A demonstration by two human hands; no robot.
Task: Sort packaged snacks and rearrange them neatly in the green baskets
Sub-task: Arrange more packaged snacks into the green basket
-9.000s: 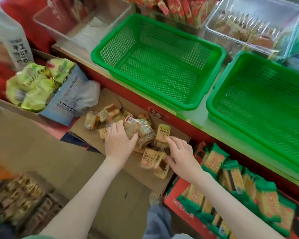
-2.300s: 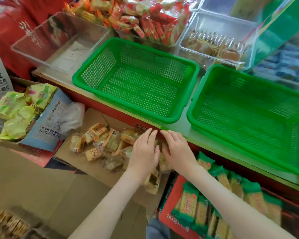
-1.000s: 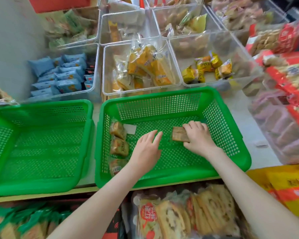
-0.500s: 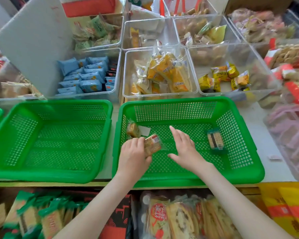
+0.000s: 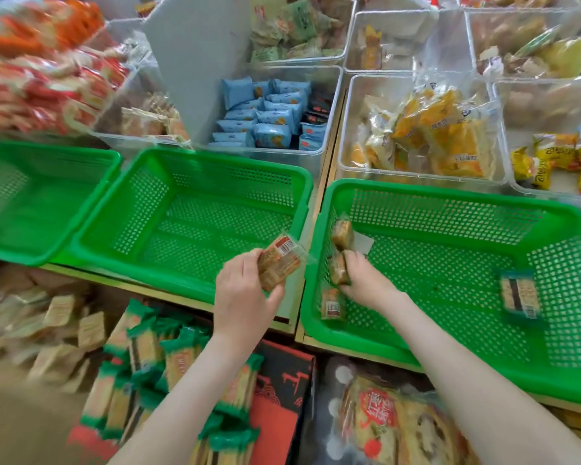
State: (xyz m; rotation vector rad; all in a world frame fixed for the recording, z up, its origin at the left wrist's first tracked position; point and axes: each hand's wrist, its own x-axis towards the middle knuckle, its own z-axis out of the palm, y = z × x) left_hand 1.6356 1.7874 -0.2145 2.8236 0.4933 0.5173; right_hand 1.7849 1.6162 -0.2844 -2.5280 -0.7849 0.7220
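Note:
My left hand [image 5: 245, 297] grips a brown wrapped snack [image 5: 279, 260] above the front rim of the middle green basket [image 5: 195, 162]. My right hand [image 5: 364, 280] reaches into the right green basket [image 5: 450, 196] and holds a second brown snack [image 5: 338, 271] against its left wall. Another brown snack [image 5: 342, 233] stands behind it, and one with a barcode [image 5: 332, 305] lies in front. A green-edged snack [image 5: 520, 293] lies alone near the right wall. The left green basket [image 5: 47, 152] holds nothing.
Clear bins behind the baskets hold blue packets [image 5: 265, 115], yellow packets [image 5: 433, 135] and other snacks. Red wrapped snacks [image 5: 41, 82] pile up at the far left. Below the shelf edge sit green-wrapped bars [image 5: 148, 357], loose brown snacks [image 5: 61, 317] and bagged pastries [image 5: 399, 424].
My left hand has carried its snack left, out over the middle basket's front rim. My right hand has moved to the right basket's left wall and taken hold of a snack there. The view shifted left.

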